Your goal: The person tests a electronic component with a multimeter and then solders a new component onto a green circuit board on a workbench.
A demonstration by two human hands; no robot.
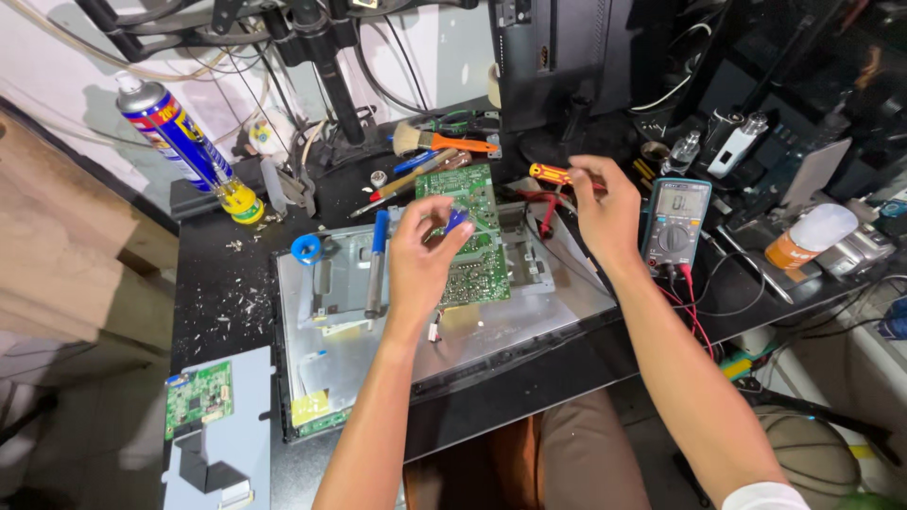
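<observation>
My left hand (423, 253) hovers over a green circuit board (470, 236) that lies on the metal back panel of a monitor (359, 326); its fingers pinch a small blue tool (455, 219). My right hand (605, 212) is farther right, fingers closed on a red and yellow screwdriver (551, 174) near the panel's far right corner. A red test probe (546, 210) lies just below that screwdriver.
A multimeter (675, 222) with red and black leads sits right of my right hand. A blue spray can (184, 142) stands at far left, a brush (444, 142) and pens lie behind the board, a small green board (198, 397) lies at lower left, and a blue solder reel (306, 248) sits on the panel.
</observation>
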